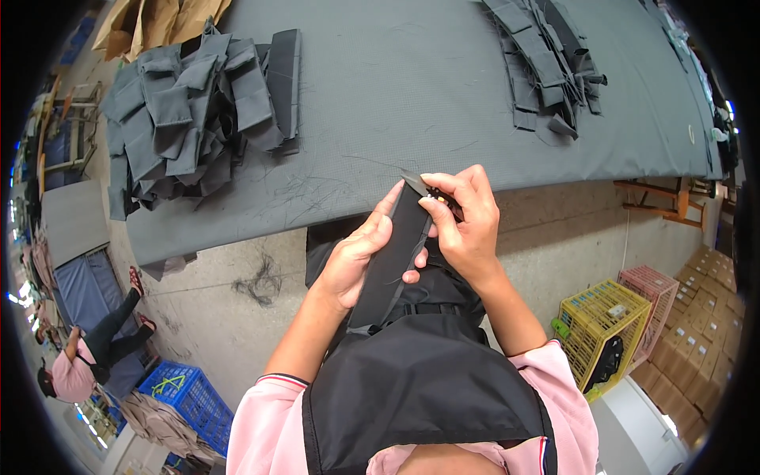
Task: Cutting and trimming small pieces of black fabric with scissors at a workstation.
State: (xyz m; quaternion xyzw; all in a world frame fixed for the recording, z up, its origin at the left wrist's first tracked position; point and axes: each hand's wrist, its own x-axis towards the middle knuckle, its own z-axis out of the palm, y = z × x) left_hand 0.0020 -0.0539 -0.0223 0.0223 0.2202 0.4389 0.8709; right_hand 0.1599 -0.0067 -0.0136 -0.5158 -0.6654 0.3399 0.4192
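Strip of dark fabric is running aslant between the fingers of both hands, its upper end meeting the right fingertips and its lower end trailing below the left palm toward the black apron. The left hand is gripping it lengthwise: the thumb is lying along the near side, while fingertips are showing past the opposite edge, seemingly curling around from behind, probably because limp cloth is needing a firm backing. The right hand is pinching the top corner between thumb and forefinger, likely so that this end is not flopping away (something small and dark is glinting among those fingers, and I cannot tell what it is).

Just ahead of the left fingers, loose threads are lying on the grey-covered table. Farther off to the fingers' left, a heap of dark pieces is resting; well to their right, a smaller bundle is lying, presumably set apart so that the two are not mingling. Down and right of the fingers, a yellow crate is standing just beside a pink crate, while a blue crate is standing far to their lower left
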